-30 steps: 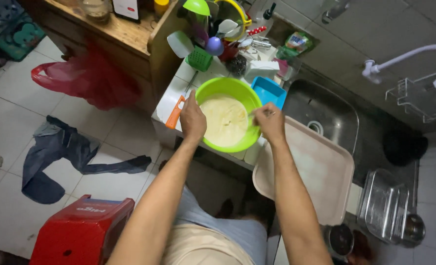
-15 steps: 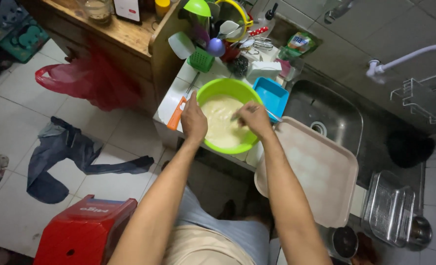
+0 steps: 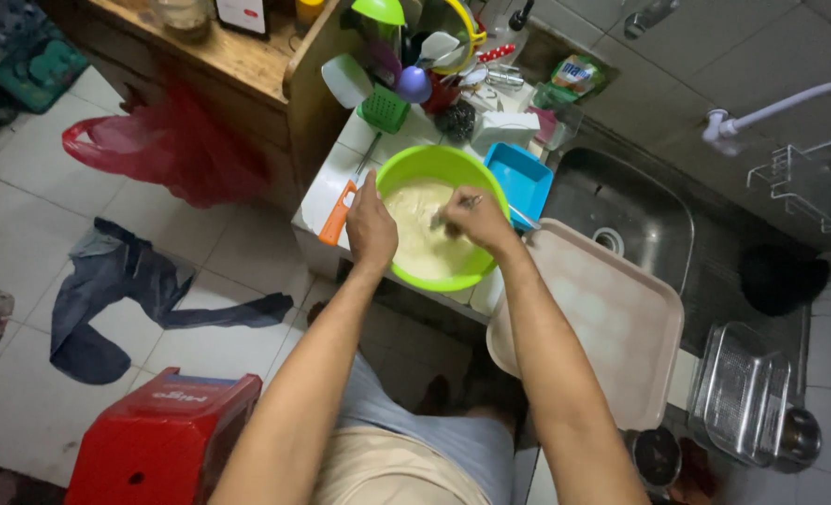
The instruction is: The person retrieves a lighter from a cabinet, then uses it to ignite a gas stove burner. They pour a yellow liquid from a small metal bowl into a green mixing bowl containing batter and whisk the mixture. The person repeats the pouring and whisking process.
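The left hand [image 3: 371, 227] grips the near-left rim of a green bowl [image 3: 439, 166] of pale batter on the white counter [image 3: 327, 187]; the right hand [image 3: 474, 218] is closed around a thin utensil [image 3: 455, 208] dipped in it. A green packet [image 3: 573, 77] lies far right by the steel sink [image 3: 621, 210]. A red plastic bag [image 3: 168, 145] slumps on the tiled floor [image 3: 42, 215], left.

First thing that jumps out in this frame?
The bright green bowl of pale batter at the counter's edge: left hand grips its rim, right hand holds a utensil in the batter. Next, the red stool bottom left and the pale tray beside the sink.
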